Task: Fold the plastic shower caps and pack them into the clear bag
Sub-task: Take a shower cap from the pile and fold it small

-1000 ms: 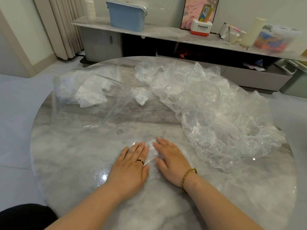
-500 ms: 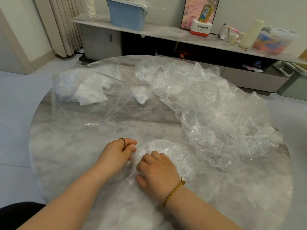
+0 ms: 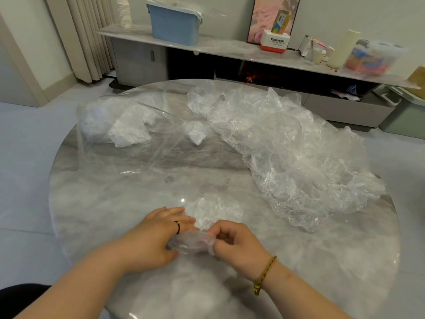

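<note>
A crumpled clear shower cap (image 3: 211, 212) lies on the round marble table (image 3: 115, 203) in front of me, its near edge rolled into a strip. My left hand (image 3: 156, 238) and my right hand (image 3: 239, 245) both pinch that rolled edge between them. A large heap of loose shower caps (image 3: 299, 157) covers the table's right and far side. The clear bag (image 3: 128, 134) lies at the far left with several folded white caps (image 3: 128, 132) inside. One small folded cap (image 3: 195, 134) sits near the bag's mouth.
Behind the table runs a low marble shelf (image 3: 230, 49) with a blue bin (image 3: 174, 24), a white and red box (image 3: 274, 42), a cream cylinder (image 3: 340, 49) and a plastic container (image 3: 370, 58). Curtains (image 3: 87, 35) hang at the back left.
My hands went from lying flat on the cap to gripping it. They have gathered its near edge and rolled it into a strip held between them.
</note>
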{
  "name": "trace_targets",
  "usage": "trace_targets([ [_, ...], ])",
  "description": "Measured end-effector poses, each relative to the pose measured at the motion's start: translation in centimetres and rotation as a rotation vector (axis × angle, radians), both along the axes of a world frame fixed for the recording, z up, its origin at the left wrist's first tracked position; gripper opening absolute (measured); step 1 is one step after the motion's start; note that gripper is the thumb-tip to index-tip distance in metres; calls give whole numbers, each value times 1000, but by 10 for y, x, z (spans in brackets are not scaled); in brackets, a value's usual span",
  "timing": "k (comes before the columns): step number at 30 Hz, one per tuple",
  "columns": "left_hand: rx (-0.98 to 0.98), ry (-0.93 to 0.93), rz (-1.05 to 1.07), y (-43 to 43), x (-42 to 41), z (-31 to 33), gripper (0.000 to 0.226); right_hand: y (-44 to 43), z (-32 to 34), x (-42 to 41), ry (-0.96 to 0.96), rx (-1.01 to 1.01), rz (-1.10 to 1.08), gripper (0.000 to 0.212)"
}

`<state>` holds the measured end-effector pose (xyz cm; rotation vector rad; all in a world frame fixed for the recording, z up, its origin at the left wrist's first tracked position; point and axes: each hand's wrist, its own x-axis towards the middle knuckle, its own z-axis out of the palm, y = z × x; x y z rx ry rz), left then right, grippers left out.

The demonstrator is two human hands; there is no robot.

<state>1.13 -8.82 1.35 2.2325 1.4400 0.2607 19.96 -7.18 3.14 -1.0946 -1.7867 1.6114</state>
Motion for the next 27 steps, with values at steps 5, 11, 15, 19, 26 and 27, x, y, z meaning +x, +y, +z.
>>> trace_targets([
  [5,31,-139,149,2,7,-4,65,7,8,6,153,-389,-288,37],
  [11,118,-217,328,7,19,-9,53,23,16,11,339,-471,-536,23],
  [15,173,-71,335,12,31,-3,63,25,1,11,-94,-25,-392,19],
  [19,352,76,411,13,41,-13,48,31,-12,7,-352,249,-445,14],
  [26,517,114,230,8,62,-19,48,43,-12,10,-353,157,-471,23],
  [27,473,135,243,7,64,-20,50,42,-11,10,-354,146,-467,26],
])
